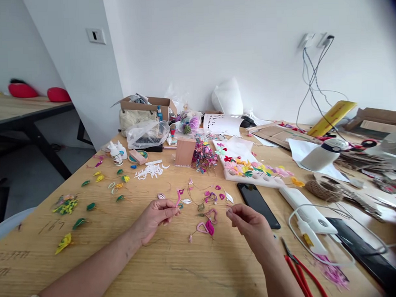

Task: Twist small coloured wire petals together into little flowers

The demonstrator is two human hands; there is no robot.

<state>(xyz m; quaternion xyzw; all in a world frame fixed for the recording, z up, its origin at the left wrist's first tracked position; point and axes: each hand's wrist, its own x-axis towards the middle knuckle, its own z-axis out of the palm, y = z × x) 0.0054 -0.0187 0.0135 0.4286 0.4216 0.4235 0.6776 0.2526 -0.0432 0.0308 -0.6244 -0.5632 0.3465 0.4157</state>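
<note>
Tabletop handwriting (51, 227): illegible | white bottle label (117, 160): too small to read

The left hand (161, 214) and right hand (248, 222) (both pinched closed) are well apart, forearms (101, 260) angled inward.

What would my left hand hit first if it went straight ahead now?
Probably the small teal loop just beyond your left hand, then the white petal-shaped piece, though the hand's height is unclear.

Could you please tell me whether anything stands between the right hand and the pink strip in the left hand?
Nothing visible stands between the right hand and the pink strip pinched in the left hand; small craft pieces, including a magenta petal, lie low on the tabletop there.
</note>
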